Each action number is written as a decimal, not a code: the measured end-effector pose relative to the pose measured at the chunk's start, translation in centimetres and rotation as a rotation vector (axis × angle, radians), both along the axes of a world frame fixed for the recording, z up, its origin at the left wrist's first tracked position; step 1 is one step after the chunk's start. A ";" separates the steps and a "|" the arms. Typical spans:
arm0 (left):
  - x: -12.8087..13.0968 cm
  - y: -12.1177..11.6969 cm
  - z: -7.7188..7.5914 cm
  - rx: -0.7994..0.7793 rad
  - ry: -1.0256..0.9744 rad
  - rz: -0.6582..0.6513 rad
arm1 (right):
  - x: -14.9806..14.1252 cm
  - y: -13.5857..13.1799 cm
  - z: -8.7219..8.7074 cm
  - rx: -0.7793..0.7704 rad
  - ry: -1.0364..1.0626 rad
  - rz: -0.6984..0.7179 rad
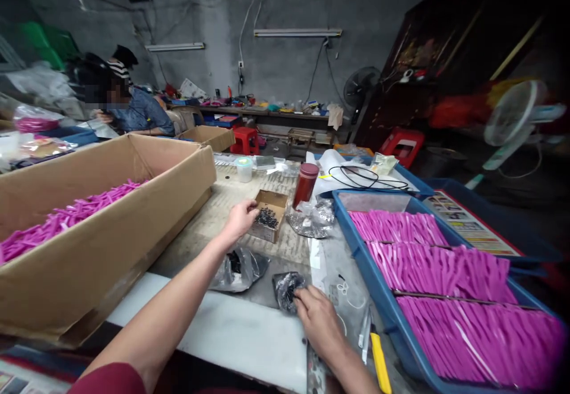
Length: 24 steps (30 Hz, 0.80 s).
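Observation:
My left hand (240, 219) reaches forward to a small open cardboard box (269, 215) of small black parts, fingers curled on its near left edge. My right hand (317, 315) rests near the table's front edge, its fingers pinching a crumpled clear plastic bag of black parts (287, 288). Another clear bag with black parts (239, 268) lies between my two arms. A crumpled silvery bag (312, 219) sits just right of the small box.
A big cardboard box (102, 245) of pink plastic sticks fills the left. A blue tray (378, 299) with rows of pink sticks stands right. A dark red bottle (305, 184), a white cup (243, 169), a yellow-handled tool (380, 364). A person sits far left.

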State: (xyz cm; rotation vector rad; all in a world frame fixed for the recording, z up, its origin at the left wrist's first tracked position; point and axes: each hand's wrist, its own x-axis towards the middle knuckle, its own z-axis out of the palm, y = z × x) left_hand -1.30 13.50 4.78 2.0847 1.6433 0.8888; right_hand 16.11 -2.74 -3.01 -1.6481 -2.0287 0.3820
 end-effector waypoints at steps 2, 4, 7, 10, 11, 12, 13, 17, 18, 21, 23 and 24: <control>-1.3 -1.6 0.2 -0.013 0.077 -0.061 | 0.1 0.1 0.0 -0.014 -0.047 0.016; -2.9 -3.5 0.1 -0.055 0.167 -0.147 | 0.1 0.3 0.2 -0.040 -0.103 0.028; -5.0 -5.9 -0.6 -0.122 0.293 -0.253 | -0.2 0.7 0.7 -0.061 -0.197 0.043; -5.9 -7.4 -1.7 -0.136 0.393 -0.287 | -0.8 1.0 0.9 -0.060 -0.303 0.042; -5.9 -7.6 -2.0 -0.130 0.420 -0.284 | -0.9 1.1 0.9 -0.057 -0.333 0.038; -5.7 -7.8 -2.4 -0.121 0.449 -0.274 | -1.1 1.2 0.9 -0.055 -0.357 0.034; -5.4 -7.9 -2.7 -0.111 0.478 -0.260 | -1.2 1.3 0.8 -0.054 -0.375 0.029; -4.1 -8.0 -4.0 -0.079 0.566 -0.201 | -1.5 1.4 0.6 -0.044 -0.412 0.024; -3.9 -8.0 -4.2 -0.076 0.573 -0.197 | -1.5 1.4 0.6 -0.041 -0.416 0.023; -3.8 -8.2 -4.5 -0.063 0.585 -0.192 | -1.6 1.4 0.6 -0.032 -0.417 0.022; -4.1 -8.4 -4.4 -0.055 0.590 -0.187 | -1.6 1.3 0.5 -0.022 -0.405 0.021; -4.2 -8.5 -4.3 -0.051 0.593 -0.184 | -1.5 1.3 0.5 -0.015 -0.395 0.021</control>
